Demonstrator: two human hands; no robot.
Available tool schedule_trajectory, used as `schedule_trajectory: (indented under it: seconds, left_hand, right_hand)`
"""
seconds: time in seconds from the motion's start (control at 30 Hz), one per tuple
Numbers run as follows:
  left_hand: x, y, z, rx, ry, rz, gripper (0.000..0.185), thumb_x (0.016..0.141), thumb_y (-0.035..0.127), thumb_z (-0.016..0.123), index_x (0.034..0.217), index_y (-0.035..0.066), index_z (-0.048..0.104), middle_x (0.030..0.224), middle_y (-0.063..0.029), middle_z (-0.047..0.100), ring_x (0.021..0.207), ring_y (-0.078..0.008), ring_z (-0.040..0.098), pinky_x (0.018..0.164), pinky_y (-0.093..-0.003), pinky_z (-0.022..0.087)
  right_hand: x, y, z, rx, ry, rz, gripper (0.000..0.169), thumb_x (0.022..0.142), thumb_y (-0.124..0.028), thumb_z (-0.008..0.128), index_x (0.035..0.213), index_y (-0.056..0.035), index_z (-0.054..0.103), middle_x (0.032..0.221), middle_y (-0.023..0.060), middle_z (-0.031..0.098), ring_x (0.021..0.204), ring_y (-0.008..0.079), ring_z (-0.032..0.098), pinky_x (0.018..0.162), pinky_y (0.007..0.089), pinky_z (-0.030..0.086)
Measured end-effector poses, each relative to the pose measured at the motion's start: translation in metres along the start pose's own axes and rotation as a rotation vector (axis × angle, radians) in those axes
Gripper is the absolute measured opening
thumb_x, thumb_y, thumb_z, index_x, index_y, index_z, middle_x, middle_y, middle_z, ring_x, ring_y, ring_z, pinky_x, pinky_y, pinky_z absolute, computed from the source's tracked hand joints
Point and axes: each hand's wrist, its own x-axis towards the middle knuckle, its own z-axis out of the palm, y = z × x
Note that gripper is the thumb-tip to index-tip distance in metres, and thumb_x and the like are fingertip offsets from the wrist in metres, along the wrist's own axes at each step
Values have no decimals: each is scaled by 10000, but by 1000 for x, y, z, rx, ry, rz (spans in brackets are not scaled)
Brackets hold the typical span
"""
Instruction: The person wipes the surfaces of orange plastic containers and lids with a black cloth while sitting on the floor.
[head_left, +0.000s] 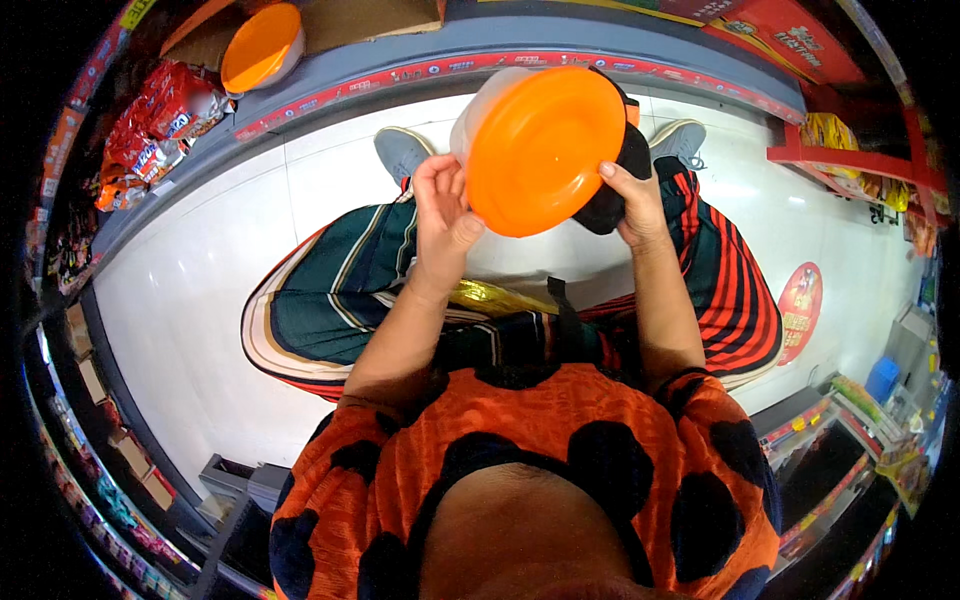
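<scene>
A translucent plastic bowl with an orange lid (551, 150) is tilted between my hands, lid facing me, above the floor between my feet. My left hand (442, 221) holds it at its lower left side, thumb by the lid's rim. On the right, the thumb of my right hand (641, 202) presses on the lid's edge. A black cloth (604, 210) hangs behind the lid, gripped in the same hand; its full shape is hidden. Below the bowl, a shiny yellow thing (491, 296) shows between my legs, partly covered.
Ahead runs a grey shelf (360, 56) with a red printed strip. On it stand another orange-lidded bowl (262, 49), red snack packets (161, 112) and a cardboard box (360, 19). A red rack (840, 154) juts out at right. Stocked shelves (112, 465) line the left.
</scene>
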Motion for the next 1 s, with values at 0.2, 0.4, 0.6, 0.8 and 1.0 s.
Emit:
schedule_trajectory:
  seconds: [0.2, 0.4, 0.6, 0.8, 1.0]
  left_hand:
    - [7, 34, 6, 258, -201, -88, 1005, 660, 466, 786, 1389, 46, 236, 1313, -146, 414, 1215, -248, 425, 1008, -367, 344]
    - [-5, 50, 13, 707, -331, -103, 1188, 505, 499, 845, 1402, 28, 226, 1340, -225, 368, 1250, -358, 382, 1039, -405, 316]
    - [-8, 15, 3, 472, -275, -282, 1014, 676, 316, 783, 1423, 21, 164, 1344, -206, 371, 1237, -299, 410, 1012, -400, 357]
    - [4, -3, -6, -185, 135, -401, 660, 860, 151, 578, 1406, 65, 217, 1312, -122, 423, 1191, -224, 465, 941, -369, 435]
    - [13, -15, 2, -178, 227, -277, 585, 880, 136, 547, 1386, 102, 254, 1303, -103, 435, 1204, -233, 455, 950, -377, 433]
  right_hand:
    - [-3, -9, -26, -179, -119, -26, 732, 645, -50, 759, 1283, -7, 403, 1120, 83, 575, 1018, 198, 573, 921, 331, 441]
    - [-7, -22, -35, -352, -210, -66, 873, 601, -51, 806, 1340, 16, 346, 1213, 93, 532, 1117, 205, 517, 962, 328, 408]
    - [4, -38, -23, -699, -200, -124, 808, 599, -41, 831, 1303, -17, 435, 1184, 104, 569, 1089, 184, 539, 961, 310, 411]
    - [23, -65, -8, -452, 202, -371, 551, 692, 56, 651, 1213, 0, 480, 1074, 103, 602, 937, 222, 608, 863, 311, 476]
    - [-34, -47, 23, -315, 2, -275, 780, 631, -94, 695, 1327, -12, 354, 1283, 140, 456, 1169, 258, 469, 964, 372, 409]
